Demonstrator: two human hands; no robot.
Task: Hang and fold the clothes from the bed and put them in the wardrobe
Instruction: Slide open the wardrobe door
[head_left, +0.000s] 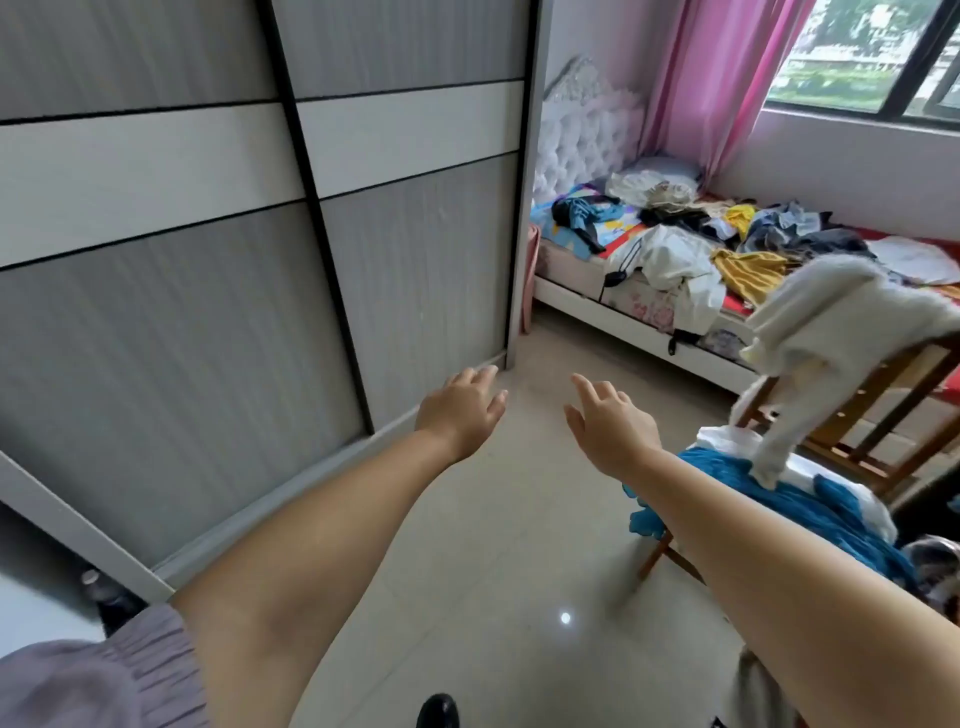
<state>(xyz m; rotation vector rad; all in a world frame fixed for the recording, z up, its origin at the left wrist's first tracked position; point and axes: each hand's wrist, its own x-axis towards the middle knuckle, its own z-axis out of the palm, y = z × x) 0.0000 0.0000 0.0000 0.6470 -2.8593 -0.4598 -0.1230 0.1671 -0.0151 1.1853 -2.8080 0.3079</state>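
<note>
Both my arms stretch forward over the tiled floor. My left hand (462, 410) is empty with its fingers apart, close to the bottom of the wardrobe's grey sliding doors (249, 270), which are shut. My right hand (608, 423) is empty too, fingers spread. A heap of mixed clothes (722, 239) covers the bed (623, 322) at the far right, well beyond both hands. A cream garment (831, 332) hangs over a wooden chair (893, 395) to the right.
A blue and white cloth (810, 499) lies on a wooden stool at the right, under my right forearm. Pink curtains (727, 78) and a window stand behind the bed. Open tiled floor (519, 519) runs between wardrobe and bed.
</note>
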